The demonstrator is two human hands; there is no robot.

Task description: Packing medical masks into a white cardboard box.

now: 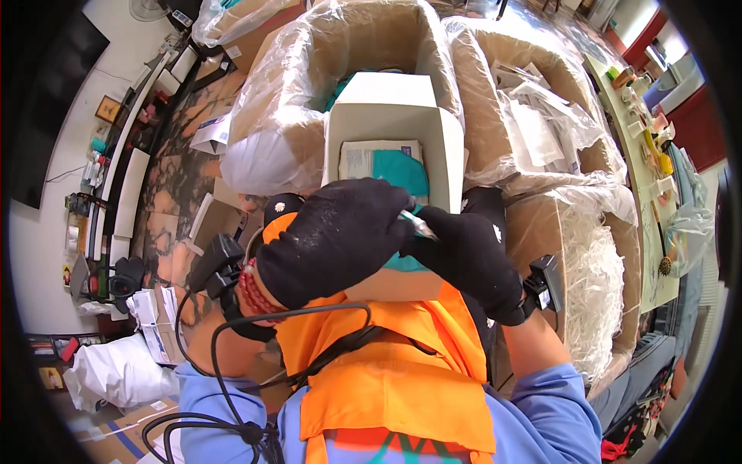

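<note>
Both of my hands wear black gloves and meet over an open white carton (337, 139) in front of my lap. My left hand (332, 232) is closed, its fingertips pinching a small whitish, crinkled piece (420, 225). My right hand (473, 251) closes on the other end of that piece; its kind is too small to make out. Inside the carton lie a teal wrapped item (402, 172) and a pale printed packet (357, 161). More teal shows below my fingers, partly covered by my hands.
Beyond the carton stands a large plastic-lined cardboard box (363, 39) with teal items low inside. Another lined box (495, 147) at right holds clear plastic packets (541, 127). Nearer right, a box contains white shredded paper (591, 286). A dark cable (255, 321) hangs across my left forearm.
</note>
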